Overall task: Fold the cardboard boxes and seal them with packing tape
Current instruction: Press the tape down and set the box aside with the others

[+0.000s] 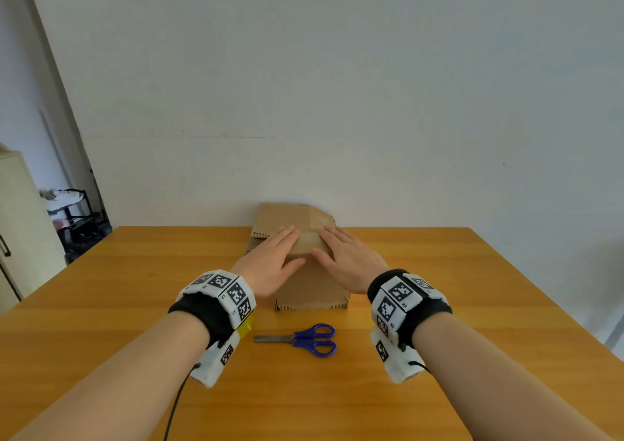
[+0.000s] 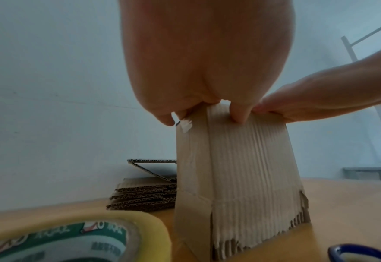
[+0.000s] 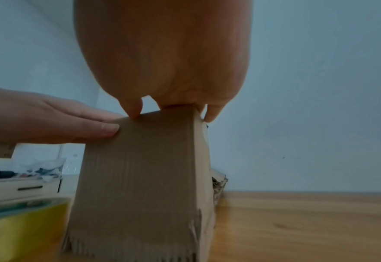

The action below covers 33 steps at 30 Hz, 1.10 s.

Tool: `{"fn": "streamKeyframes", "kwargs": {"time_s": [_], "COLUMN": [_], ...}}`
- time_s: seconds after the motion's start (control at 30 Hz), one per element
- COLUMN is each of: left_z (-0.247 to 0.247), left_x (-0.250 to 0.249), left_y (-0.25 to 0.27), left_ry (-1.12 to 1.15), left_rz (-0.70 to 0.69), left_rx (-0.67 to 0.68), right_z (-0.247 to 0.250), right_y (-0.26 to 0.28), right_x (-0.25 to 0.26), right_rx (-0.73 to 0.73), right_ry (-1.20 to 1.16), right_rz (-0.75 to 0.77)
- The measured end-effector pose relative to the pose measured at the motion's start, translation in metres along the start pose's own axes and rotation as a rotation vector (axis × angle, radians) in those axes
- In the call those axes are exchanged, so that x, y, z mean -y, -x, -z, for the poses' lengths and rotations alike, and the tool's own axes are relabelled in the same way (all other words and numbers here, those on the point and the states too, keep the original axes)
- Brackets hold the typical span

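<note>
A brown corrugated cardboard box (image 1: 312,285), matt and ribbed, with rough fluted bottom edges, stands on a smooth, lightly glossy wooden desk (image 1: 439,271). Near it lie scissors (image 1: 300,338) with dull grey metal blades and glossy blue plastic handles. The yellow tape roll (image 2: 77,235) looks shiny.

Domestic room, my workplace: wooden bench (image 1: 439,271) against plain white wall (image 1: 337,86); cream cabinet (image 1: 23,224) at left; doorway showing cluttered black rack (image 1: 72,211); drawer unit (image 3: 25,187) beyond.
</note>
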<state>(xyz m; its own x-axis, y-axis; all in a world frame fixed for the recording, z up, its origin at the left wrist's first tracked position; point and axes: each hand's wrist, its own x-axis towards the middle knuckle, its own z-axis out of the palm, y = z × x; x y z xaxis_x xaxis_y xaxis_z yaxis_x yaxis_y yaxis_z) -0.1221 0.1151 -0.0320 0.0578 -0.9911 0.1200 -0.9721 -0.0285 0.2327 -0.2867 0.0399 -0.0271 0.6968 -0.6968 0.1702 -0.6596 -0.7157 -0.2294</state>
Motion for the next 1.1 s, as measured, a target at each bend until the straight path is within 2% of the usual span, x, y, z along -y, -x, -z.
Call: {"fn": "streamKeyframes", "kwargs": {"time_s": [0.13,0.27,0.43,0.53,0.63,0.73,0.97,1.1], "left_z": [0.002,0.007,0.005,0.005,0.007,0.009,0.014,0.018], "left_x": [-0.01,-0.018,-0.01,-0.009,-0.009,-0.012,-0.014,-0.024], "left_y": [0.001,0.004,0.0,-0.002,-0.004,-0.001,0.011,0.02], "left_ry": [0.212,0.542,0.626,0.667,0.749,0.833,0.999,1.231], "left_rz": [0.125,0.294,0.348,0.381,0.431,0.528,0.504,0.397], "left_rx": [0.067,0.095,0.101,0.087,0.067,0.079,0.037,0.004], "right_z": [0.003,0.011,0.015,0.016,0.021,0.025,0.031,0.038], "right_y": [0.003,0.002,0.0,-0.003,-0.003,0.003,0.017,0.032], "right_x": [-0.002,0.0,-0.005,-0.01,-0.016,-0.019,-0.021,-0.022], "right_rx": [0.039,0.063,0.118,0.084,0.048,0.092,-0.002,-0.001], "right_ry": [-0.117,-0.414,-0.547,-0.651,-0.738,-0.841,-1.058,-1.119], "right_rz": [-0.07,-0.263,-0.344,-0.371,-0.468,-0.564,-0.686,-0.685]}}
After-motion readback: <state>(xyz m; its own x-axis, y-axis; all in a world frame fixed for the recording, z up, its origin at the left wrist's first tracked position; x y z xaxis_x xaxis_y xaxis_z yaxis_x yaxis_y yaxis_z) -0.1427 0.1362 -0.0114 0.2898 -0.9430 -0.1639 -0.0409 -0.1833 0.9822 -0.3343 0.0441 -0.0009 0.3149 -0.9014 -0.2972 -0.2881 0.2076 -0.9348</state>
